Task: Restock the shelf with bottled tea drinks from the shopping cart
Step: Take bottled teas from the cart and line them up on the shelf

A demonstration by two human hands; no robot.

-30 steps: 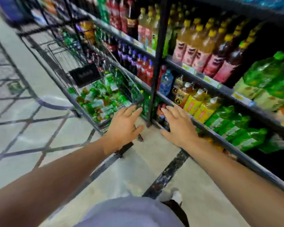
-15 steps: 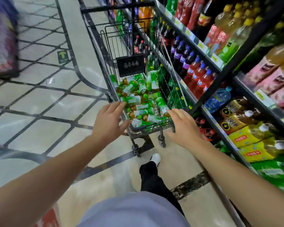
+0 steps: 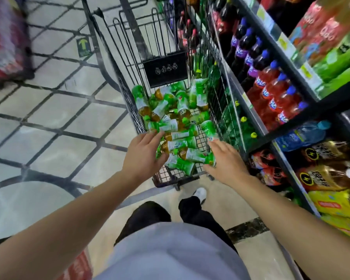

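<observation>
The left hand [image 3: 143, 156] reaches over the cart [image 3: 129, 102] with straight, relaxed fingers, gripping nothing. Green-labelled tea bottles [image 3: 178, 126] lie heaped in the cart basket. The right hand [image 3: 226, 160] hovers likewise, fingers extended, beside the drinks shelf [image 3: 257, 122].

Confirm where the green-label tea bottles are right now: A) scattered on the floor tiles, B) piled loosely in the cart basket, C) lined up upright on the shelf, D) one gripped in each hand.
B: the tea bottles lie jumbled in the cart, while the left hand and right hand reach over them with straight fingers, holding nothing.
</observation>
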